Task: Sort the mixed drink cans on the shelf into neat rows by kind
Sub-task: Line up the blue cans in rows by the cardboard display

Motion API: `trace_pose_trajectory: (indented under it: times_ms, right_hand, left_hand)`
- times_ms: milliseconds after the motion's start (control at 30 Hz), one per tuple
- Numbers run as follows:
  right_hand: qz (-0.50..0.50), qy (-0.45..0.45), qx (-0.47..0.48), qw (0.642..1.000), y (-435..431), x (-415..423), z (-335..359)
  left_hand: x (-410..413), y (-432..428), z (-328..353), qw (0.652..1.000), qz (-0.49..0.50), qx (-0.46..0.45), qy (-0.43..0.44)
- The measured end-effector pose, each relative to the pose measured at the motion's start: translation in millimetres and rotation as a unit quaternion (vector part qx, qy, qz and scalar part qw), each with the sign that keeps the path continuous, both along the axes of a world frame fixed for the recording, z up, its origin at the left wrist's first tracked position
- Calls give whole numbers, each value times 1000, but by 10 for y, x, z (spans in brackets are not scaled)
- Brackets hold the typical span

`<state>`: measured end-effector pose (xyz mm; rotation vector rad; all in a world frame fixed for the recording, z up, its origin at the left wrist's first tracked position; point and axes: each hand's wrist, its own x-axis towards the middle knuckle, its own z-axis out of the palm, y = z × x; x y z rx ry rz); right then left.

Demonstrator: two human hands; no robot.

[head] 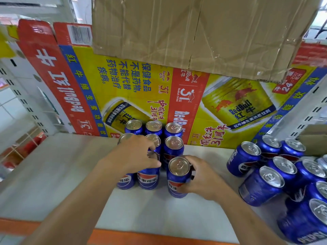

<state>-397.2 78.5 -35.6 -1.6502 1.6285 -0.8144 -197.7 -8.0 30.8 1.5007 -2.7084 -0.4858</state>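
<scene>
Crowding the right, loose cans [276, 175] sit before a carton [123, 82].

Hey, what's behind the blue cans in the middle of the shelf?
A yellow and red drink carton stands right behind the blue cans. A brown cardboard box hides its upper edge and the cans cover its bottom strip; anything behind the carton is hidden.

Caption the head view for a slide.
Right hand grips a blue can at the row's front; left hand holds the neighbouring can on the shelf.
</scene>
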Motion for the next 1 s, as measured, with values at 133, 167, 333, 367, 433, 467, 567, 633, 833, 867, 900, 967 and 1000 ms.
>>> trace_pose_trajectory:
  times_ms: [133,167,333,367,433,467,567,633,833,867,900,967,1000]
  right_hand:
    - [-28,-62,1,998,3,28,-98]
    - [-28,-70,3,997,2,34,-117]
    - [-54,-112,29,992,1,74,-203]
    - [-58,-113,30,991,3,76,-213]
    - [-59,-113,27,992,2,86,-213]
    - [-57,-110,27,992,-3,98,-215]
    - [-51,-109,32,992,-23,138,-248]
    - [-50,-113,33,992,-28,144,-272]
    - [-52,-167,33,984,-103,38,-65]
    - [-82,-174,20,981,-155,35,0]
    - [-117,-151,6,982,-222,38,74]
    - [-169,-39,-22,985,-371,55,196]
    - [-173,9,-32,984,-436,73,252]
  left_hand:
    - [7,31,-70,1000,-12,23,-2]
    - [10,29,-85,1000,-12,20,0]
    - [33,26,-126,1000,-18,11,4]
    - [34,26,-129,1000,-19,10,5]
    - [34,25,-134,1000,-18,8,9]
    - [34,25,-136,1000,-18,7,11]
    - [33,26,-131,1000,-16,0,15]
    - [29,29,-121,1000,-20,-12,14]
    - [35,34,-97,999,-16,-3,28]
    - [30,39,-90,999,-18,-6,36]
    - [13,47,-80,999,-21,-9,41]
    - [-53,79,-64,998,-34,-14,41]
    - [-95,95,-63,998,-42,-16,38]
